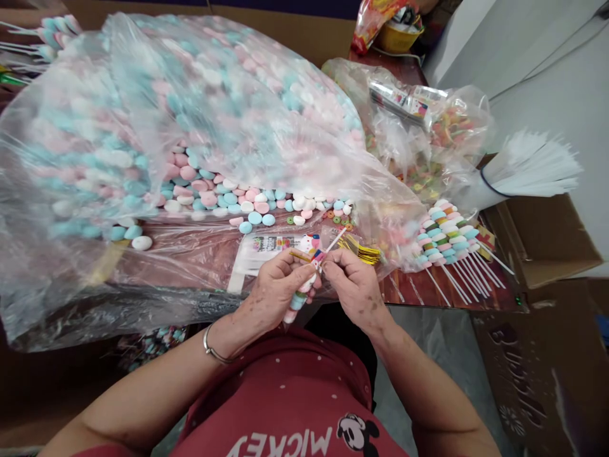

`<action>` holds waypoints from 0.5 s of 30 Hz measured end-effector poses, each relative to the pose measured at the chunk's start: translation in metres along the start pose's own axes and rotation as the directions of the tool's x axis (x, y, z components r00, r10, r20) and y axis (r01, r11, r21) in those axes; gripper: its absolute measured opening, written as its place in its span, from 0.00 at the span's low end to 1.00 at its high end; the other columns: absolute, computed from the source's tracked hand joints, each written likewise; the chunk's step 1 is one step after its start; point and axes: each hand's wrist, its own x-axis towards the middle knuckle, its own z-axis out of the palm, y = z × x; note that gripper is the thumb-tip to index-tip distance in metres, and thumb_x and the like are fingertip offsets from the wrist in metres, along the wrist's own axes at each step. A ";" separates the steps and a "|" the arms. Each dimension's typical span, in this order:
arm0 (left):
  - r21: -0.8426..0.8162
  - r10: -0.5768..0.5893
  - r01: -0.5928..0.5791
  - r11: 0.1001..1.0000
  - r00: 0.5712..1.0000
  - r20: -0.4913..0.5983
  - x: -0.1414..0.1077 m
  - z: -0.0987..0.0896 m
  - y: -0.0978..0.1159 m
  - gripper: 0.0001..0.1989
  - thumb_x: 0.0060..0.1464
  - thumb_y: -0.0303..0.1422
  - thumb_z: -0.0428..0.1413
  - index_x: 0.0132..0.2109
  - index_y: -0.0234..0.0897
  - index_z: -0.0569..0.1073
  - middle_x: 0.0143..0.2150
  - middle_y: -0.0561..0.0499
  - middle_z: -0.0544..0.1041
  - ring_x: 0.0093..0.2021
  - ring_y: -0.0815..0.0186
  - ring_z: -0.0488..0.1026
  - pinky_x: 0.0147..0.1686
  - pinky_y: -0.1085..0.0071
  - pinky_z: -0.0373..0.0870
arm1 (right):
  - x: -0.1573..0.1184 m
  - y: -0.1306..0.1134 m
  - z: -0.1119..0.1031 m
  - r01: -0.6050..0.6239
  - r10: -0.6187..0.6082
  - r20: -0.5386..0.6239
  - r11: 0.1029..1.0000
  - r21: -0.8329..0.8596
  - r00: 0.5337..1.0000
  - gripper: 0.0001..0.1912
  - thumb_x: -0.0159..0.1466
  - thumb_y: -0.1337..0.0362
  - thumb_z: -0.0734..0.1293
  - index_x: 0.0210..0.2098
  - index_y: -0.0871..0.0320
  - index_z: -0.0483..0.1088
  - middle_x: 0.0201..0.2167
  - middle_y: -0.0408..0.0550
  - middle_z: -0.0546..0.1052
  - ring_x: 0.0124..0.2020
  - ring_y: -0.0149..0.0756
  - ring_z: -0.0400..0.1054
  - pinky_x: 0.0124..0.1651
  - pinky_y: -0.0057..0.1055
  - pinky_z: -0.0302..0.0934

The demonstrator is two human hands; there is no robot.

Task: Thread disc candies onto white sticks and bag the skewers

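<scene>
My left hand [271,289] is closed around a skewer of pink, white and blue marshmallows [298,299] in a clear printed wrapper. The skewer tilts, its white stick [337,239] pointing up and right past my fingers. A gold twist tie [301,256] crosses the wrapper's gathered neck, one end sticking out above my left thumb. My right hand [354,289] pinches at that neck beside the stick; its fingertips hide what is between them. Just beyond my hands lie a stack of flat printed wrappers [271,244] and a bundle of gold twist ties [366,252].
A huge clear bag of marshmallows [228,82] spreads over the table, some spilling out. Finished-looking skewers [447,235] are piled at the right, near a bundle of white sticks [533,168]. Bagged ring candies [451,127] lie behind. Cardboard boxes [537,355] stand at the right.
</scene>
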 end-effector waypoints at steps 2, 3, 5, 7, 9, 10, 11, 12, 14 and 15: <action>0.016 0.021 -0.021 1.000 0.999 -0.029 0.000 -0.002 -0.001 0.15 0.45 0.38 0.66 0.34 0.36 0.70 0.22 0.55 0.76 0.18 0.74 0.68 0.18 0.79 0.66 | -0.001 0.003 0.001 0.007 -0.008 0.024 1.000 0.021 1.000 0.09 0.65 0.61 0.61 0.29 0.55 0.65 0.24 0.40 0.73 0.26 0.30 0.67 0.31 0.27 0.62; 0.024 0.028 -0.027 0.999 0.999 -0.039 0.000 -0.002 -0.002 0.15 0.45 0.38 0.65 0.34 0.36 0.70 0.22 0.55 0.76 0.18 0.74 0.68 0.18 0.79 0.66 | -0.001 0.004 0.002 0.034 -0.033 0.023 0.999 -0.013 0.999 0.09 0.66 0.62 0.60 0.29 0.56 0.66 0.25 0.40 0.74 0.26 0.30 0.67 0.32 0.28 0.62; 0.047 0.033 -0.030 0.998 0.998 -0.057 0.001 -0.003 -0.001 0.14 0.45 0.38 0.65 0.33 0.36 0.70 0.22 0.55 0.76 0.18 0.74 0.68 0.18 0.79 0.66 | -0.002 0.007 0.004 0.153 -0.152 0.020 0.971 -0.184 0.988 0.09 0.66 0.64 0.61 0.30 0.57 0.67 0.27 0.42 0.74 0.29 0.31 0.68 0.35 0.28 0.63; 0.095 0.036 -0.029 0.995 0.997 -0.072 0.002 -0.004 0.000 0.12 0.46 0.38 0.64 0.32 0.35 0.70 0.22 0.55 0.75 0.18 0.74 0.67 0.18 0.79 0.64 | -0.003 0.009 0.005 0.332 -0.346 0.053 0.829 -0.450 0.937 0.10 0.68 0.67 0.60 0.31 0.57 0.70 0.28 0.44 0.74 0.31 0.32 0.68 0.37 0.29 0.62; 0.162 0.062 -0.049 0.986 0.995 -0.078 0.005 -0.004 0.004 0.11 0.46 0.37 0.63 0.30 0.35 0.71 0.20 0.57 0.72 0.18 0.75 0.66 0.18 0.80 0.62 | -0.002 0.009 0.002 0.491 -0.544 0.159 0.544 -0.680 0.824 0.12 0.69 0.69 0.59 0.33 0.59 0.71 0.27 0.46 0.73 0.31 0.33 0.66 0.37 0.30 0.60; 0.199 0.073 -0.058 0.978 0.995 -0.069 0.006 -0.005 0.006 0.10 0.46 0.36 0.62 0.29 0.35 0.71 0.19 0.57 0.70 0.18 0.75 0.65 0.18 0.80 0.61 | -0.001 0.007 0.000 0.549 -0.609 0.242 0.388 -0.740 0.755 0.12 0.69 0.70 0.58 0.34 0.59 0.72 0.26 0.46 0.72 0.31 0.34 0.65 0.36 0.31 0.59; 0.235 0.072 -0.059 0.970 0.996 -0.047 0.008 -0.005 0.010 0.09 0.46 0.34 0.61 0.27 0.35 0.70 0.18 0.58 0.69 0.18 0.75 0.64 0.18 0.80 0.60 | 0.001 0.004 -0.004 0.599 -0.645 0.332 0.247 -0.762 0.688 0.13 0.70 0.70 0.57 0.36 0.60 0.73 0.26 0.47 0.72 0.31 0.35 0.64 0.35 0.33 0.59; 0.273 0.055 -0.050 0.961 0.998 -0.010 0.011 -0.006 0.014 0.07 0.46 0.33 0.60 0.26 0.35 0.70 0.17 0.59 0.68 0.17 0.76 0.63 0.18 0.80 0.60 | 0.002 0.001 -0.008 0.651 -0.654 0.430 0.128 -0.748 0.622 0.13 0.70 0.70 0.57 0.37 0.61 0.73 0.27 0.48 0.72 0.31 0.37 0.64 0.35 0.34 0.59; 0.358 -0.046 -0.001 0.934 0.991 0.123 0.015 -0.009 0.024 0.04 0.44 0.29 0.58 0.25 0.35 0.71 0.16 0.58 0.67 0.17 0.75 0.62 0.17 0.79 0.60 | 0.006 -0.007 -0.016 0.752 -0.621 0.602 -0.030 -0.658 0.502 0.16 0.71 0.71 0.55 0.39 0.61 0.74 0.31 0.51 0.75 0.34 0.39 0.65 0.37 0.37 0.60; 0.408 -0.124 0.027 0.913 0.969 0.213 0.017 -0.011 0.030 0.03 0.42 0.27 0.57 0.24 0.34 0.71 0.16 0.57 0.69 0.17 0.74 0.63 0.17 0.79 0.60 | 0.008 -0.011 -0.020 0.795 -0.594 0.664 -0.065 -0.603 0.454 0.17 0.71 0.72 0.55 0.39 0.60 0.75 0.35 0.52 0.77 0.36 0.40 0.66 0.38 0.38 0.61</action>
